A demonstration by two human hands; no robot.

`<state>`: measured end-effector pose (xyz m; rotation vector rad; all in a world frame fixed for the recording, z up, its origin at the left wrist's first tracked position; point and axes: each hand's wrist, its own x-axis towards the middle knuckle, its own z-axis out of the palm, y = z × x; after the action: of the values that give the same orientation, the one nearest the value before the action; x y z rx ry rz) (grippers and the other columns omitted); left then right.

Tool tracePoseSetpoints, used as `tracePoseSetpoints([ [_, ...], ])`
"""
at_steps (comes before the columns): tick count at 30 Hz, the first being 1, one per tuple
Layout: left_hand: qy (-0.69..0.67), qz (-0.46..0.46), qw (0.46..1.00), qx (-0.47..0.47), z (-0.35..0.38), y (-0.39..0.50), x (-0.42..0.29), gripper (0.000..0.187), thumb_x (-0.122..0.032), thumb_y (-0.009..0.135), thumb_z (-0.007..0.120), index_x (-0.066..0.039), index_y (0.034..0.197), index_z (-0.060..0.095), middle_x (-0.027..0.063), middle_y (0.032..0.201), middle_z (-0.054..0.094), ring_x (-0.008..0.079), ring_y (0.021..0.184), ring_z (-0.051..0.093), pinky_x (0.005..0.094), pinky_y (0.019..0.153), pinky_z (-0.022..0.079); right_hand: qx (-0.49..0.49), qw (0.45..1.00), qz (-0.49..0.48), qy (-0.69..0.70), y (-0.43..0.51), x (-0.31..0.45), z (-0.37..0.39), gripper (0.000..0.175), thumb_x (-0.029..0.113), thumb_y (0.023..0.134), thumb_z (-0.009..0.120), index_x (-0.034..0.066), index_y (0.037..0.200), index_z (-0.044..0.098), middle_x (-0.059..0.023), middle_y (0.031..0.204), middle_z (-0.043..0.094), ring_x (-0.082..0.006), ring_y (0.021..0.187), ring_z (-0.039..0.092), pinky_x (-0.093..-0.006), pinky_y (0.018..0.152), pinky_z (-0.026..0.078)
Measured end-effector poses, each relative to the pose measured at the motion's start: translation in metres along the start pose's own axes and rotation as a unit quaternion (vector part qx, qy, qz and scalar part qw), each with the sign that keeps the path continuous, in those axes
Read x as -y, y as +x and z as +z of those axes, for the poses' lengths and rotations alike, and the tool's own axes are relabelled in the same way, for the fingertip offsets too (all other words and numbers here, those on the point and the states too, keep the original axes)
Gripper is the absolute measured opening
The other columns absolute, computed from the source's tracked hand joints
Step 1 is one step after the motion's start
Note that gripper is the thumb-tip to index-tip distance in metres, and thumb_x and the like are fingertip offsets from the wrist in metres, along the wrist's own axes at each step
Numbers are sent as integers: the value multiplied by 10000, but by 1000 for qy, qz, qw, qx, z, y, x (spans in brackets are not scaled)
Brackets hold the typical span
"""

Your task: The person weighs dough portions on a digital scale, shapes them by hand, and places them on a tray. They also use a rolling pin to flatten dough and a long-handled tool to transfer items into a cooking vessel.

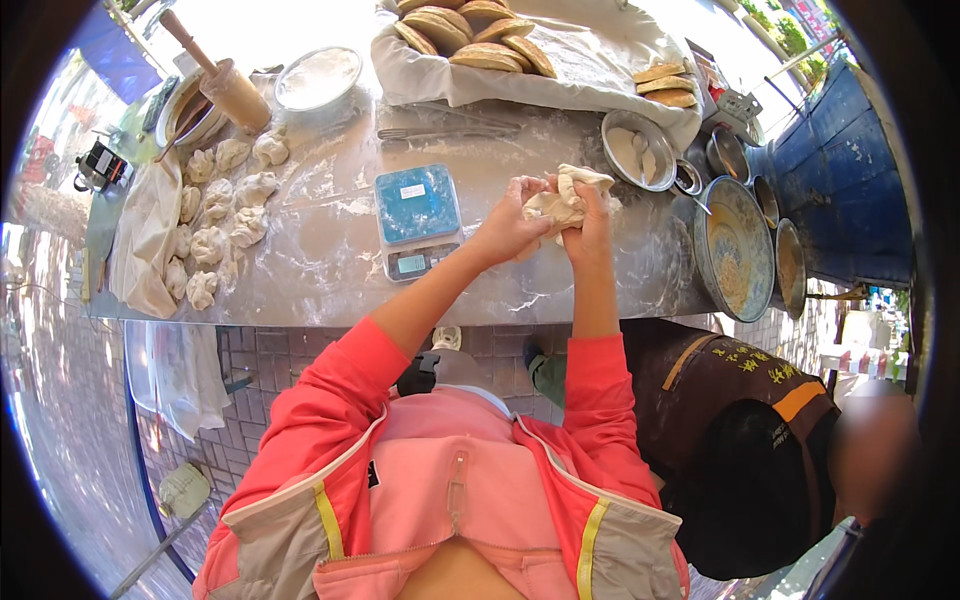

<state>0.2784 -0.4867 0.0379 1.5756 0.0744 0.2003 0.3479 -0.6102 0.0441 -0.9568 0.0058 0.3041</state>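
Note:
A soft, pale piece of dough (556,209) is held up in front of me, above the right half of a floury metal table (322,247). My left hand (511,223) grips its left side. On the other side, my right hand (592,217) clasps the dough, and a folded lump shows over the top of the fingers. Left of my hands lies a digital kitchen scale (417,206) with a blue top and a lit display; its top bears a small label. Several twisted dough pieces (217,199) sit in a group on the table's left side, beside a cloth (146,232).
Round flatbreads (487,56) rest in a cloth-lined tray (525,94) at the back. A metal bowl of flour (637,146) and a large basin (731,247) line the right side. Tongs (450,131) lie behind the scale. A person (735,435) is bent close on my right.

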Motion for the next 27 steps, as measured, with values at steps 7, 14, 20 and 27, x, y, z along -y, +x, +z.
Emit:
tracePoseSetpoints([
  [7,136,-111,969,175,-19,10,-18,416,-290,828,654,15,1106,599,169,1020,664,276,951,636,382,823,485,88,995,-41,-22,-15,2,21,445,23,867,528,63,1296,418,-122,1142,560,-209,1035,588,-327,882,500],
  [14,183,-213,942,184,1,8,-4,317,-273,826,577,2,963,653,192,902,684,303,824,654,404,729,497,-75,974,-126,-171,-20,-15,36,312,10,858,542,54,1157,464,-45,981,576,-102,833,568,-230,682,487],
  [20,116,-114,957,241,2,-10,49,394,-341,885,577,-92,1190,581,164,1083,655,353,987,612,419,861,458,-51,989,-62,-124,-42,1,56,221,38,863,540,68,1066,460,-28,785,552,-62,534,454,-208,429,375],
  [27,166,-32,978,120,48,-24,89,398,-285,868,562,-53,1188,522,173,1073,597,321,997,584,404,868,459,228,791,-188,-536,-24,-47,119,408,86,821,633,64,1209,506,-138,1025,624,-255,942,598,-386,796,500],
])
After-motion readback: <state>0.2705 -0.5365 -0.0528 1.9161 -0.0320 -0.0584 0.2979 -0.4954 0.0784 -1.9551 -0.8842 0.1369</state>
